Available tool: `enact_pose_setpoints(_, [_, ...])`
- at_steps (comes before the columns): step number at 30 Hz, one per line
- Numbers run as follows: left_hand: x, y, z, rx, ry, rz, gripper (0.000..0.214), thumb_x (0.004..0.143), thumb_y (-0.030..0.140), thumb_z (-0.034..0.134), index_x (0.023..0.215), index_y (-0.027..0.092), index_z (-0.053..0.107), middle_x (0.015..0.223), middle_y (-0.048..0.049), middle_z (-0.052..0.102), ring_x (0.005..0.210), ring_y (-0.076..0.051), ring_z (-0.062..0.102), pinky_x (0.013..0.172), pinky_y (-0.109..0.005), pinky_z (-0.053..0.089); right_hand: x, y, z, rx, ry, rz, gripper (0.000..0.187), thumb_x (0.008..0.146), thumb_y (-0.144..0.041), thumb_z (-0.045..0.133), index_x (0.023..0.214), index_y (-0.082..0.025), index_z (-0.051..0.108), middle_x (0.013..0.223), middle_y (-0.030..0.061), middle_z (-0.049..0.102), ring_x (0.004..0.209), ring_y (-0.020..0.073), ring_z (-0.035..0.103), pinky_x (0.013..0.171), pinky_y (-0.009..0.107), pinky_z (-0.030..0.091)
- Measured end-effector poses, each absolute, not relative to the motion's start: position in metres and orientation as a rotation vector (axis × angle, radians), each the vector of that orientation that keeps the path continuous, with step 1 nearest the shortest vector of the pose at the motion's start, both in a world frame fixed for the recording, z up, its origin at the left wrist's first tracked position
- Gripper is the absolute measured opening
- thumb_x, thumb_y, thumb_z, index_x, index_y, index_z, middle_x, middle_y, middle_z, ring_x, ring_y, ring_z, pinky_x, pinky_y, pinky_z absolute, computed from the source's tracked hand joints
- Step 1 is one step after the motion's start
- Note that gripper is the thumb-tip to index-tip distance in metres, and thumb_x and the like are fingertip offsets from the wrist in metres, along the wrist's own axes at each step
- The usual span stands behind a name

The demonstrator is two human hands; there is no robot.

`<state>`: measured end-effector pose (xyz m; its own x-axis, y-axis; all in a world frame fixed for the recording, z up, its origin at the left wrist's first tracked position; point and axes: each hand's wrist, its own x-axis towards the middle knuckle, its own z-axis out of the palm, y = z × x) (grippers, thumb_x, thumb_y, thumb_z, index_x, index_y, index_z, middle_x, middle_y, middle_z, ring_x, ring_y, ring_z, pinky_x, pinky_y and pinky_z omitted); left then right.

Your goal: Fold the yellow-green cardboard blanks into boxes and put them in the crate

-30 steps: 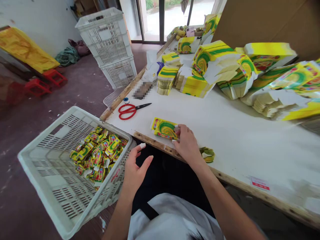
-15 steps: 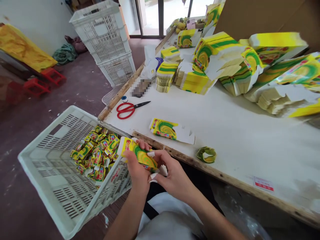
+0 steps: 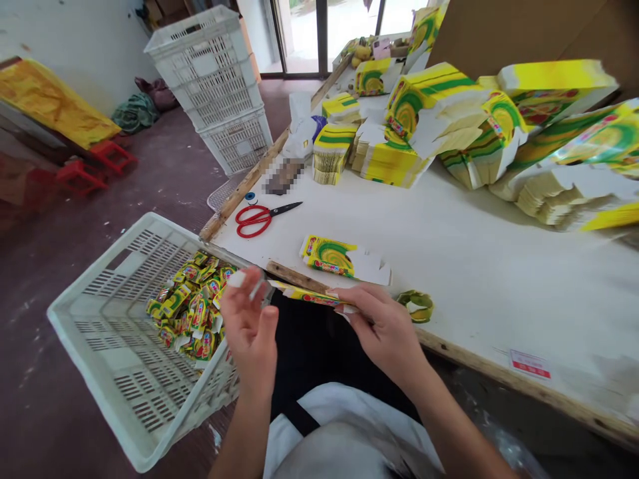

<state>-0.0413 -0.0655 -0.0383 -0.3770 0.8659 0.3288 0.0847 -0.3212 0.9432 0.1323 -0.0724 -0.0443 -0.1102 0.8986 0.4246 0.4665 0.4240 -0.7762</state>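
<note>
My right hand [image 3: 377, 322] pinches the right end of a narrow yellow and green cardboard box [image 3: 314, 297], seen edge-on above my lap by the table's edge. My left hand [image 3: 250, 326] is raised off the box's left end, its fingers apart and nothing in them. Just past the held box, a flattened yellow carton [image 3: 329, 256] with white flaps lies on the table. A green and yellow ring of tape or band [image 3: 417, 306] rests near my right hand. Left of my left hand, the white plastic crate [image 3: 124, 372] holds many small yellow-green boxes [image 3: 192, 309].
Red-handled scissors [image 3: 257, 221] and a small blue-topped spool [image 3: 250, 198] lie at the table's left. Stacks of flat yellow cartons [image 3: 394, 159] line the back of the white table [image 3: 464, 286]. White crates [image 3: 214, 86] stand stacked on the floor, with red stools [image 3: 82, 174] further left.
My left hand has let go of the box and drawn away to the left, opening its fingers. The box has turned from showing its broad face to edge-on, still in my right hand.
</note>
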Motion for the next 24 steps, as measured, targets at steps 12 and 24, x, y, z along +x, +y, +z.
enact_pose_setpoints(12, [-0.066, -0.078, -0.008, 1.975, 1.362, 0.268, 0.092, 0.059, 0.05, 0.082, 0.136, 0.021, 0.04, 0.134, -0.0143, 0.054, 0.123, -0.034, 0.053, 0.101, -0.051, 0.044, 0.137, -0.085, -0.023, -0.981, -2.116, 0.254, 0.025, 0.094, -0.013, 0.051, 0.09, -0.031, 0.069, 0.089, -0.0059, 0.072, 0.107, 0.0168, 0.056, 0.118, 0.044, 0.009])
enact_pose_setpoints(24, [-0.04, -0.076, -0.026, 2.089, 1.406, 0.508, 0.057, 0.07, 0.019, 0.067, 0.121, 0.02, 0.043, 0.111, -0.0084, 0.065, 0.1, -0.026, 0.063, 0.086, -0.042, 0.05, 0.118, -0.084, -0.056, -0.93, -0.939, 1.555, 0.055, 0.087, -0.048, 0.059, 0.137, -0.029, 0.046, 0.144, 0.0087, 0.051, 0.132, 0.0269, 0.048, 0.109, 0.049, 0.038])
